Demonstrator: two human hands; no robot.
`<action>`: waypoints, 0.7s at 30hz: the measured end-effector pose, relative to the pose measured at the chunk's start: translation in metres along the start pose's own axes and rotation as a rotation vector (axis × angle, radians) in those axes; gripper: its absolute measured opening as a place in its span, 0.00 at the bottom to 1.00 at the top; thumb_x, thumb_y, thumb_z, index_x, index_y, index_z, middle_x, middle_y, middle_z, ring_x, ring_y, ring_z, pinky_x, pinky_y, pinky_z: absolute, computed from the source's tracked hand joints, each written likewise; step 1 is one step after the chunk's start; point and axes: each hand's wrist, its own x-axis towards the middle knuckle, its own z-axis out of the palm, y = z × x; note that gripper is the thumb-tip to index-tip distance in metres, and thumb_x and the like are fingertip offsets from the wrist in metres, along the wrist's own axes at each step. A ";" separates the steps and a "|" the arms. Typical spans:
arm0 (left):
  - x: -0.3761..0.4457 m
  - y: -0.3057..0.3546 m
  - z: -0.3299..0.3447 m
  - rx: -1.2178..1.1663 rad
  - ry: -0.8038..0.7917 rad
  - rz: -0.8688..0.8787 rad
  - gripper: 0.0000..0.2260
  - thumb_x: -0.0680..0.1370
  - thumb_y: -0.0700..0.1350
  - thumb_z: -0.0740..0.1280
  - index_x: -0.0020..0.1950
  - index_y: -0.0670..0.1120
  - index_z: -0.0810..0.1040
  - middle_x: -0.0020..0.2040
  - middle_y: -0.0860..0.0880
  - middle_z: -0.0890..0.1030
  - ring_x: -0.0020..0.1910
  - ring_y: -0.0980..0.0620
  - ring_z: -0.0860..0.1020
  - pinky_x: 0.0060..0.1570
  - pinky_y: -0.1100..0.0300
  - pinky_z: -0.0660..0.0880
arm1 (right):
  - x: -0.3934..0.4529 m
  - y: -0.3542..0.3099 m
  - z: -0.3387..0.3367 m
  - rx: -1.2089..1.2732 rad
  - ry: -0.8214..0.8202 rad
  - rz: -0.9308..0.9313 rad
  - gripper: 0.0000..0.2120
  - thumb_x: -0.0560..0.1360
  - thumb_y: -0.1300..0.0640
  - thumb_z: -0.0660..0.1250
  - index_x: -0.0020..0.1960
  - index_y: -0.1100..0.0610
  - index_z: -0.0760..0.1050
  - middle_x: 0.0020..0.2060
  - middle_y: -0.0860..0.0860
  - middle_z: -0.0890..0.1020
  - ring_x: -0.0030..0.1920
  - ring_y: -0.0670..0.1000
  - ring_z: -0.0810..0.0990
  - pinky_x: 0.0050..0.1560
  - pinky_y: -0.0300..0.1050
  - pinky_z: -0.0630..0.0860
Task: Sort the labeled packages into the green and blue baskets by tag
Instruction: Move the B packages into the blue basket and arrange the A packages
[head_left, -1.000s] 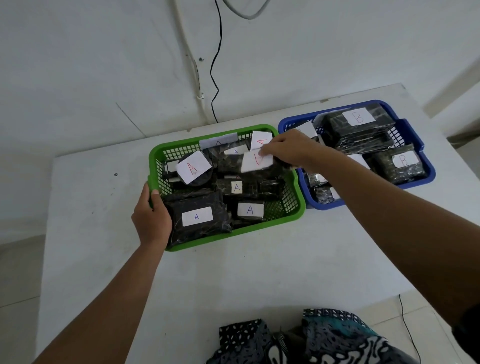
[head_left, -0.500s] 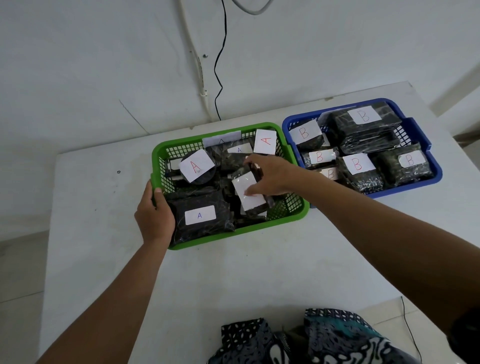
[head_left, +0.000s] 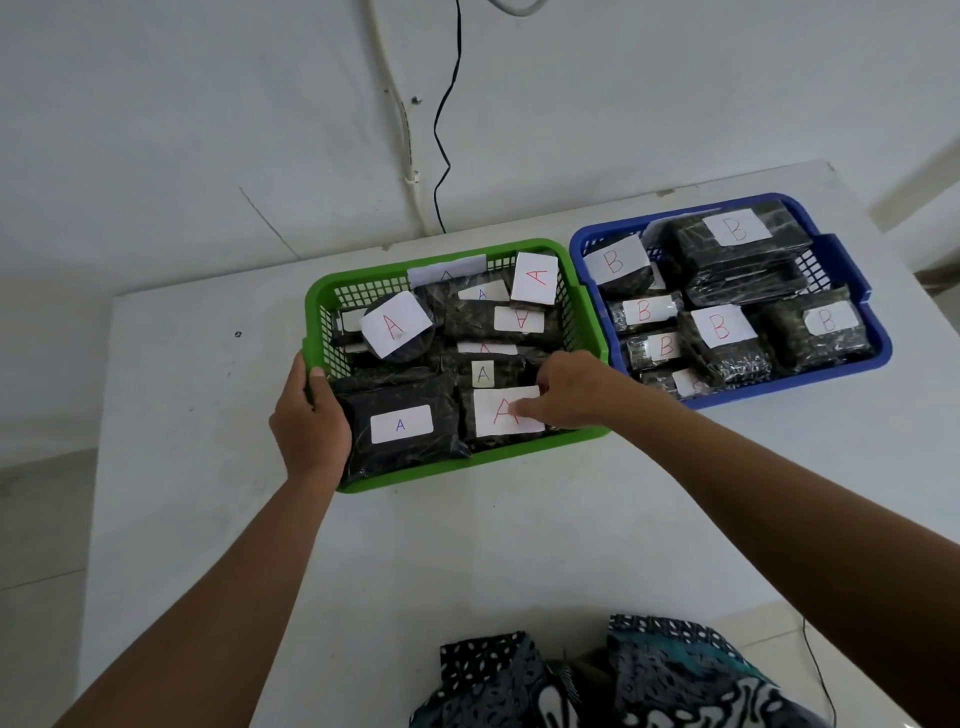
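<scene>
The green basket (head_left: 436, 258) sits mid-table, filled with several black packages tagged A. To its right, touching it, the blue basket (head_left: 789, 388) holds several black packages tagged B (head_left: 735, 228). My left hand (head_left: 309, 421) grips the green basket's front left corner, thumb over the rim. My right hand (head_left: 571, 387) holds a package with a large red A label (head_left: 496, 413) at the front right of the green basket, thumb on the label and fingers curled at its right edge. Beside it lies a package with a small blue A (head_left: 400, 423).
Both baskets stand on a white table (head_left: 467, 545) pushed against a white wall. A black cable (head_left: 447, 130) and a white conduit (head_left: 404, 130) run down the wall behind the green basket. Patterned clothing (head_left: 597, 675) shows at the bottom edge.
My right hand carried the red A package from the back right of the green basket toward me and set it down at the front right. My left hand kept its hold on the basket.
</scene>
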 end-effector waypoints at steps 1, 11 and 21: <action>0.001 -0.001 0.000 0.000 -0.004 0.004 0.19 0.85 0.44 0.54 0.75 0.46 0.70 0.70 0.47 0.76 0.67 0.48 0.74 0.61 0.67 0.64 | 0.001 -0.001 -0.003 0.023 0.011 -0.018 0.24 0.75 0.37 0.68 0.47 0.60 0.79 0.39 0.52 0.80 0.39 0.50 0.79 0.41 0.44 0.78; 0.003 -0.002 0.000 0.006 -0.009 0.012 0.18 0.85 0.45 0.53 0.73 0.49 0.72 0.66 0.49 0.78 0.63 0.49 0.76 0.61 0.63 0.68 | 0.016 0.000 -0.030 -0.368 0.174 -0.080 0.16 0.77 0.54 0.68 0.64 0.53 0.76 0.53 0.53 0.80 0.53 0.56 0.80 0.54 0.53 0.78; 0.002 -0.001 0.001 0.010 0.006 0.005 0.18 0.85 0.45 0.54 0.74 0.48 0.72 0.67 0.49 0.78 0.61 0.54 0.75 0.60 0.65 0.67 | 0.012 -0.014 -0.080 -0.058 0.338 -0.077 0.09 0.73 0.48 0.74 0.49 0.51 0.82 0.42 0.47 0.82 0.44 0.51 0.81 0.51 0.52 0.79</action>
